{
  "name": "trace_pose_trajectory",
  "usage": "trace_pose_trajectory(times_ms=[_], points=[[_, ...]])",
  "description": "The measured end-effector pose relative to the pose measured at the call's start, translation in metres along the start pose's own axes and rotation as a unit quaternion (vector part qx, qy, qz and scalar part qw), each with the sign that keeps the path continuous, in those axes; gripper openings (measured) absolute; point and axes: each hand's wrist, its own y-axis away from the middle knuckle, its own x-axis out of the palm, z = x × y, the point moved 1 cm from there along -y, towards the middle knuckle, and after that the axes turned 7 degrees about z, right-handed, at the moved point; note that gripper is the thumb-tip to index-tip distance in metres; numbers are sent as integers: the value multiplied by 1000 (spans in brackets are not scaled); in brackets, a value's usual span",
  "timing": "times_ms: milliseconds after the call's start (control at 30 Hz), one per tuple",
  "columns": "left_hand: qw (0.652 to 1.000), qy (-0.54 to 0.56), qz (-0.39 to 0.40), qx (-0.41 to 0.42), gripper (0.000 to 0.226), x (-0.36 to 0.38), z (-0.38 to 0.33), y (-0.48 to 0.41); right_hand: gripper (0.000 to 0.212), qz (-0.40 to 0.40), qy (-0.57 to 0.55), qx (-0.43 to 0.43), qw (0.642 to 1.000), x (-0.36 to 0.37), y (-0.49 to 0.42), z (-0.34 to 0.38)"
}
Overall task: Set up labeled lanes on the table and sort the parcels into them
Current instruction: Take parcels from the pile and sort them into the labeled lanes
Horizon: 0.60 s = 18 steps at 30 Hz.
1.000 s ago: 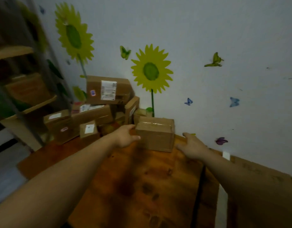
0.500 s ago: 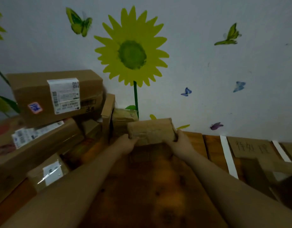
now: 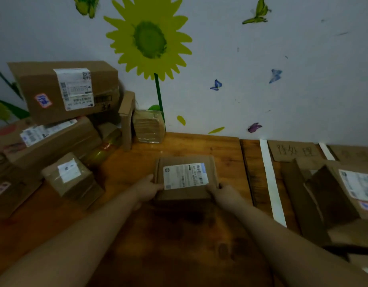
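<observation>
Nearest, two bare forearms reach forward over the wooden table (image 3: 179, 241), and between them sits the parcel (image 3: 185, 195), a small brown carton with a white shipping label (image 3: 185, 176) facing up. The left hand (image 3: 147, 189) grips the carton's left edge, thumb on top, and the right hand (image 3: 225, 193) holds its near right corner with fingers curled round the side. Whether the carton rests on the wood or hangs just above it cannot be told. To the right, a white tape strip (image 3: 271, 183) runs away across the boards, and past it lie more cartons (image 3: 332, 201), one showing a label. At the far end of that lane lies a cardboard sign (image 3: 295, 151) with handwritten characters, and a second tape strip (image 3: 326, 152) just beside it. On the left stands a pile of boxes (image 3: 54, 141), a large labelled box (image 3: 69, 88) topping it and a small box (image 3: 72, 177) at its foot. Behind, against the wall, a taped bundle (image 3: 150, 129) sits under a sunflower sticker (image 3: 147, 38).
</observation>
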Motion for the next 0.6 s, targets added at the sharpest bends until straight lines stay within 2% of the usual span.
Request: trace_pose_trajectory(times_ms=[100,200,267,367,600], points=[[999,28,-22,22,47,15,7,30,46,-19,7,-33,999,-6,15,-12],[992,56,-64,96,53,27,5,61,39,-56,-7,-94,994,-22,37,-9],[975,96,-107,168,57,31,-5,83,38,-97,-27,-153,983,-35,59,0],[940,188,-127,257,58,29,-25,120,38,-159,-81,-241,954,-50,96,18],[887,84,-166,423,57,-10,-64,192,22,-258,-166,-359,881,-66,185,63]])
